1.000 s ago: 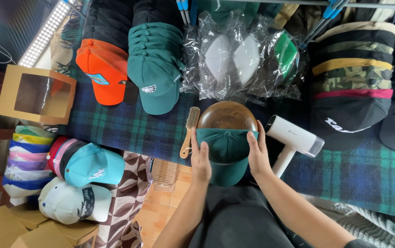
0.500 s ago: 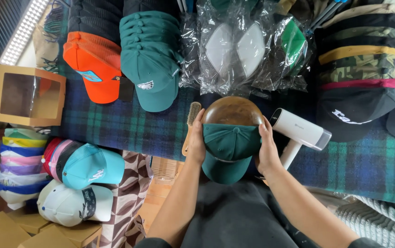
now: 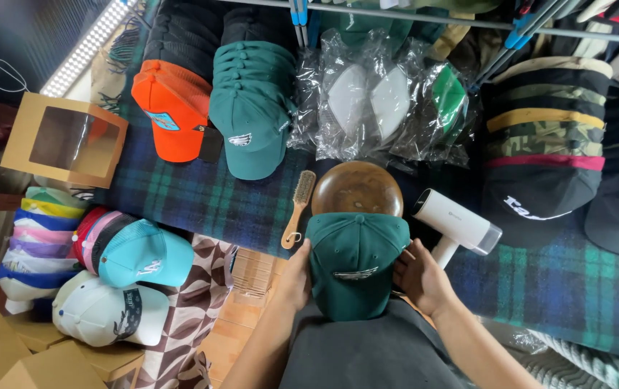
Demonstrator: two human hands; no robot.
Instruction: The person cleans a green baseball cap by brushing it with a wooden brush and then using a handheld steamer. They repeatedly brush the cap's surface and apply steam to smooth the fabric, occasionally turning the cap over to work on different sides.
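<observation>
A dark green cotton baseball cap [image 3: 355, 265] sits at the near table edge, gripped on both sides: the left hand [image 3: 296, 277] clasps its left side, the right hand [image 3: 419, 276] its right. Just beyond it lie a round brown wooden dome form [image 3: 357, 189], a wooden-handled brush [image 3: 299, 209] and a white handheld steamer [image 3: 457, 225]. Farther back lie clear crinkled plastic bags [image 3: 381, 101] holding white and green pieces, and far left stands a tan cardboard box with a window [image 3: 64, 140].

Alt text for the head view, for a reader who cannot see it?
Both hands, left hand and right hand, hold a green cap by its sides against a wooden dome form. A brush, white handheld steamer and stacked caps surround it.
</observation>
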